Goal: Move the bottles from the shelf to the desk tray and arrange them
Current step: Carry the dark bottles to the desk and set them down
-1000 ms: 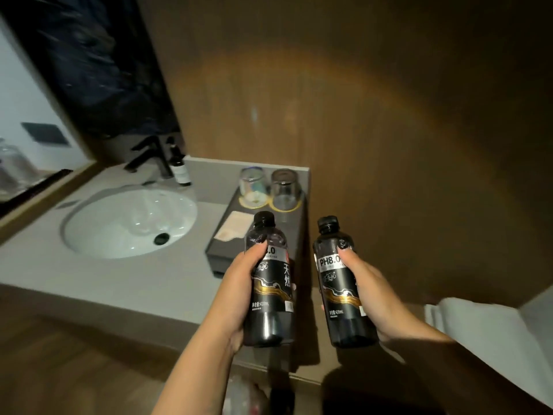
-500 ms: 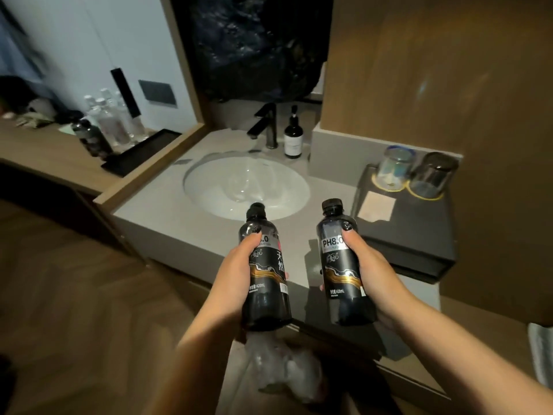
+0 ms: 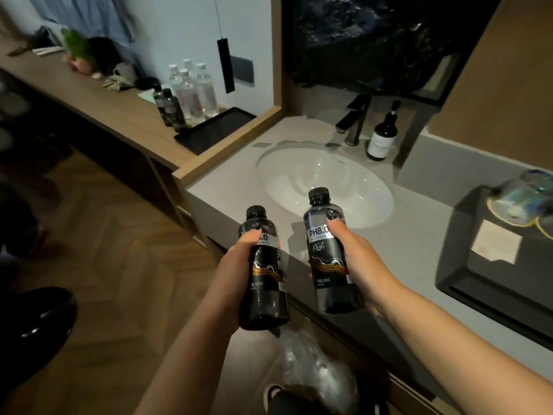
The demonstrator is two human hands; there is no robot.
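Two dark bottles are carried upright, one in each hand, in front of the body at the edge of the grey counter [image 3: 419, 235]. Left hand [image 3: 239, 265] has its fingers wrapped round the left bottle [image 3: 263, 283]; right hand [image 3: 356, 259] is curled round the right bottle [image 3: 329, 259], thumb on its label. Both long axes stand close to vertical, caps up. Beyond the sink [image 3: 326, 181], to the far left, the black tray [image 3: 215, 130] lies on the wooden desk [image 3: 98, 100], with more bottles [image 3: 188, 94] at its back end. The left hand is nearer the tray, so its bottle probably goes down first.
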